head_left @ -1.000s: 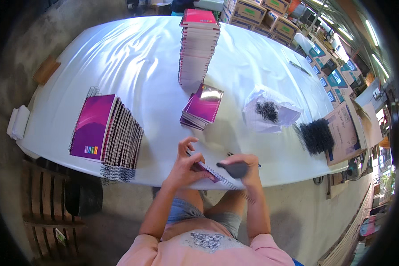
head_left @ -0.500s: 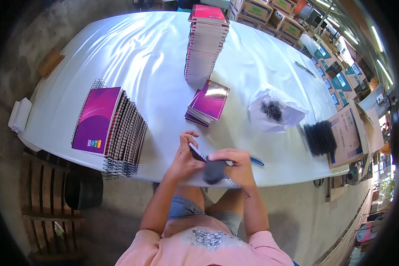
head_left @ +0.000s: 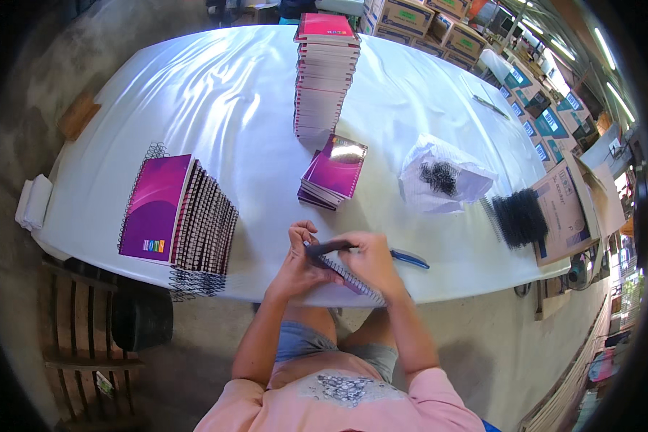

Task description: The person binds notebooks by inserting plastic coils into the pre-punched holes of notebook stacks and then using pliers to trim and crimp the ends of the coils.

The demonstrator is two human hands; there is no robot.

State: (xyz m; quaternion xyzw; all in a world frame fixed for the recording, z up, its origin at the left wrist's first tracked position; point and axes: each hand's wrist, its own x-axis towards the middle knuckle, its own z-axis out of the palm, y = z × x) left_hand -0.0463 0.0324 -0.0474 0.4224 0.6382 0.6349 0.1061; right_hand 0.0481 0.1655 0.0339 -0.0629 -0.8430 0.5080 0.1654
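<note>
A notebook (head_left: 348,280) with a spiral coil along its edge is tilted at the table's near edge. My left hand (head_left: 299,265) grips it from the left, thumb on the near side. Above the coil edge, my right hand (head_left: 371,261) is closed around a dark grey, soft-looking piece (head_left: 325,248) whose exact kind I cannot make out. It lies along the notebook's far end, close to my left fingers. Just right of my right hand rests a blue-handled tool (head_left: 412,259), its other end partly hidden.
Coil-bound purple notebooks (head_left: 155,209) are stacked at left. A short pile of purple books (head_left: 340,167) lies ahead, a tall book stack (head_left: 325,86) behind it. At right are a white bag (head_left: 417,180) holding black coils, more black coils (head_left: 518,218), and a carton (head_left: 563,212).
My right hand has moved slightly up and left with the dark grey piece, from the notebook's near part to its far end. More of the coiled edge now shows.
</note>
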